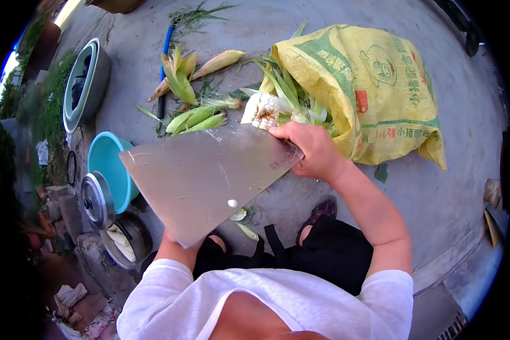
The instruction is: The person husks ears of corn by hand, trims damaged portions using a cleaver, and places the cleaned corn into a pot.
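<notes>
A wide cleaver (209, 175) lies nearly flat to my view, its broad steel blade stretching to the left. My right hand (314, 150) is closed on the cleaver at its right end, with the thumb along the blade's top corner. One white kernel (232, 203) sticks to the blade. Just past the blade's far edge shows the end of a white corn cob (262, 111), with a brownish damaged patch among its kernels. Beneath the blade my left forearm (173, 252) disappears; the left hand is hidden, so its grip does not show.
Beyond the blade lie husked-over corn ears (195, 118) and loose husks (179, 73) beside a blue tube (165, 62). A yellow woven sack (379, 85) with husks at its mouth lies right. At left stand a turquoise basin (110, 150), a pot lid (96, 199) and a tub (99, 79).
</notes>
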`<state>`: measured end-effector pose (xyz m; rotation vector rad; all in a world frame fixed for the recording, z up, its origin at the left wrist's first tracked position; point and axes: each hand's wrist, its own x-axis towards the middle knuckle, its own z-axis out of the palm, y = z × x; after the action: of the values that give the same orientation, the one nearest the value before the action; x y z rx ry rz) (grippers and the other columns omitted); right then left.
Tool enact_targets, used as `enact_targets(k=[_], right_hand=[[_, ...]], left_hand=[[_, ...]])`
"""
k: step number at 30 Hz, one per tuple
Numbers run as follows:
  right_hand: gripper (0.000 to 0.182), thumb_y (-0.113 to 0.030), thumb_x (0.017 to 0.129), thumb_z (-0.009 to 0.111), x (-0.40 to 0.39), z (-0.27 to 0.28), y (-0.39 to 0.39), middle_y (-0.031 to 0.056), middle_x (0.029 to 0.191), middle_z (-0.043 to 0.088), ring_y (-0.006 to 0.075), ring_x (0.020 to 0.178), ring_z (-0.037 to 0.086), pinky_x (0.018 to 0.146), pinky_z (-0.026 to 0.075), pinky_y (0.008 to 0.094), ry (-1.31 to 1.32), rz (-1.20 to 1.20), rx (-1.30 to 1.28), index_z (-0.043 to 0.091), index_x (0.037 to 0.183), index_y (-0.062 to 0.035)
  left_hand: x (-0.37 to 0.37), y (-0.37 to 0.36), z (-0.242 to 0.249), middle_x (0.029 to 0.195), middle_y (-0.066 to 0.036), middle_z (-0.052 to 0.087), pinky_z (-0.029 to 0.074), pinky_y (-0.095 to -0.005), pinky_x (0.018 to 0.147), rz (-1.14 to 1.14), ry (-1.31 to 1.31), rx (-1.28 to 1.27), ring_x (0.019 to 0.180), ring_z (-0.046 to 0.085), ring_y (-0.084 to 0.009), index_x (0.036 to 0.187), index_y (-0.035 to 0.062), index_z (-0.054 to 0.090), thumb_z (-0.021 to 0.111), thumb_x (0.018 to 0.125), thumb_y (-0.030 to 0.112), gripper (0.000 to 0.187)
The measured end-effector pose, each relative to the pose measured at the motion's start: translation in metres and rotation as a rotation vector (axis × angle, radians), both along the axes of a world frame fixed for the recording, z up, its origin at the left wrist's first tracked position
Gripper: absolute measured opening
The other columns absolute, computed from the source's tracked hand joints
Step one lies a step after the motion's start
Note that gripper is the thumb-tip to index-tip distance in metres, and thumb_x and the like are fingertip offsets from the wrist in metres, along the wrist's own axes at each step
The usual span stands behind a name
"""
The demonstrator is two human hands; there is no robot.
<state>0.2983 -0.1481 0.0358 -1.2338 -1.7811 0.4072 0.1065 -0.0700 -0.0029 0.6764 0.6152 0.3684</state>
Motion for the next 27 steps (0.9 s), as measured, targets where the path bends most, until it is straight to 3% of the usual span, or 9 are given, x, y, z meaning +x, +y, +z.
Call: enact_targets(k=[7,8,9,11,13,15,20,22,27], right_hand=[[0.019,-0.011,0.073,0.063,0.005,-0.020,-0.003,0.0105,0.073,0.060,0.0305,0.067,0.060,0.057,0.048,0.0366,0.054,-0.110,-0.148,0.054,0.089,-0.0072],[0.018,-0.013,0.074,0.062,0.009,-0.028,0.001,0.0108,0.073,0.060,0.0309,0.067,0.060,0.056,0.048,0.0371,-0.064,-0.171,-0.178,0.053,0.089,-0.0075],[0.017,-0.015,0.075,0.060,0.010,-0.036,0.004,0.0111,0.072,0.060,0.0313,0.066,0.060,0.056,0.048,0.0377,-0.178,-0.229,-0.211,0.053,0.089,-0.0078],[0.017,-0.017,0.079,0.058,0.017,-0.043,0.002,0.0133,0.076,0.062,0.0317,0.070,0.061,0.058,0.048,0.0381,-0.140,-0.245,-0.272,0.053,0.091,-0.0070],[0.018,-0.018,0.082,0.056,0.016,-0.040,-0.008,0.0149,0.080,0.063,0.0323,0.074,0.061,0.061,0.048,0.0382,0.030,-0.346,-0.527,0.052,0.093,-0.0056],[0.019,-0.019,0.084,0.056,0.026,-0.033,-0.014,0.0154,0.082,0.063,0.0323,0.076,0.061,0.063,0.048,0.0374,0.040,-0.359,-0.518,0.052,0.095,-0.0048],[0.017,-0.016,0.083,0.058,0.034,-0.021,-0.025,0.0124,0.072,0.060,0.0226,0.064,0.058,0.059,0.046,0.0312,0.217,-0.401,-0.431,0.052,0.093,-0.0035],[0.018,-0.016,0.083,0.058,0.040,-0.029,-0.023,0.0089,0.066,0.056,0.0153,0.058,0.051,0.057,0.043,0.0279,0.299,-0.405,-0.342,0.052,0.090,-0.0011],[0.019,-0.016,0.084,0.058,0.039,-0.021,-0.018,0.0038,0.069,0.056,0.0119,0.059,0.050,0.056,0.043,0.0270,0.511,-0.411,-0.389,0.052,0.092,0.0001]], left_hand=[[0.023,-0.013,0.004,0.073,-0.018,0.058,0.051,-0.0325,0.050,-0.069,-0.069,-0.085,0.058,0.059,-0.0240,0.096,-0.0027,0.055,0.052,0.077,0.026,0.035],[0.037,-0.022,0.003,0.079,-0.019,0.058,0.053,-0.0348,0.049,0.090,-0.081,-0.166,0.057,0.059,-0.0253,0.097,-0.0045,0.053,0.052,0.071,0.024,0.039],[0.045,-0.025,0.007,0.082,-0.016,0.056,0.053,-0.0348,0.051,0.188,0.001,-0.204,0.060,0.060,-0.0246,0.103,-0.0051,0.049,0.050,0.076,0.023,0.039],[0.054,-0.025,0.009,0.083,-0.017,0.057,0.053,-0.0352,0.052,0.164,0.041,-0.313,0.061,0.060,-0.0243,0.102,-0.0053,0.048,0.051,0.075,0.023,0.039],[0.050,-0.019,-0.004,0.083,-0.017,0.057,0.052,-0.0352,0.054,0.096,0.064,-0.333,0.062,0.060,-0.0241,0.102,-0.0060,0.047,0.051,0.075,0.023,0.040],[0.052,-0.017,-0.016,0.086,-0.017,0.056,0.052,-0.0368,0.055,0.177,0.128,-0.317,0.063,0.060,-0.0254,0.108,-0.0035,0.044,0.050,0.074,0.022,0.042],[0.036,-0.019,-0.020,0.092,-0.013,0.057,0.052,-0.0365,0.063,0.067,-0.002,-0.010,0.068,0.060,-0.0231,0.107,-0.0001,0.048,0.065,0.061,0.019,0.053],[0.027,-0.010,-0.029,0.091,-0.013,0.057,0.052,-0.0362,0.065,0.086,-0.014,0.036,0.068,0.060,-0.0230,0.105,-0.0006,0.049,0.065,0.061,0.019,0.051],[0.006,0.014,-0.024,0.095,-0.011,0.059,0.051,-0.0374,0.076,0.169,-0.039,0.187,0.081,0.062,-0.0221,0.104,0.0000,0.051,0.068,0.059,0.017,0.051]])
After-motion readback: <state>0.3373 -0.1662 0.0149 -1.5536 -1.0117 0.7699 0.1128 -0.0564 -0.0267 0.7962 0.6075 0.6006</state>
